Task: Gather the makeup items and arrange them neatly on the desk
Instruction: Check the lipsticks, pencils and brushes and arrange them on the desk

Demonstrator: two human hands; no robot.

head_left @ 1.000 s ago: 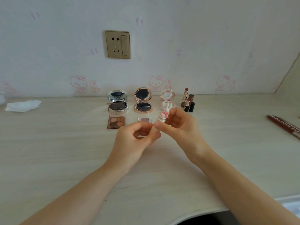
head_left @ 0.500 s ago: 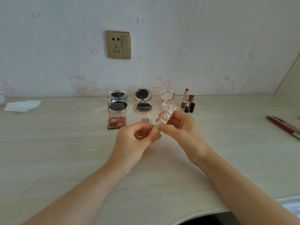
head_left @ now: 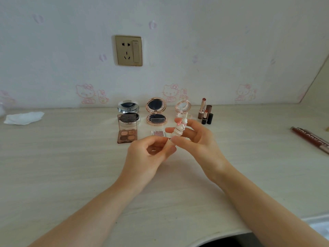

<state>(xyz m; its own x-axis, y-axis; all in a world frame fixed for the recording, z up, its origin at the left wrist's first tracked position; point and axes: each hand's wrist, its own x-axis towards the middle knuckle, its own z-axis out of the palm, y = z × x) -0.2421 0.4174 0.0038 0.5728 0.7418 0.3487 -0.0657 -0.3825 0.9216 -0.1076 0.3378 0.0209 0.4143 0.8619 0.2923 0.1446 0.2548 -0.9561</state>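
Both hands up over the surface (head_left: 71, 175): left hand (head_left: 149, 157) pinches the lipstick (head_left: 178, 131) base, right hand (head_left: 197, 139) curls round its bunny top, just before the compacts (head_left: 156, 112).

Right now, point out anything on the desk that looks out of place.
A crumpled white tissue lies at the far left, apart from the makeup row. A long reddish-brown tube lies askew at the right edge, also away from the group.

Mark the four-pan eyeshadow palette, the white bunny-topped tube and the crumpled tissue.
four-pan eyeshadow palette (head_left: 127, 135): head view, on the shadow pans.
white bunny-topped tube (head_left: 179, 130): head view, on the figure-shaped cap between the fingers.
crumpled tissue (head_left: 24, 118): head view, on its middle, far left of the desk.
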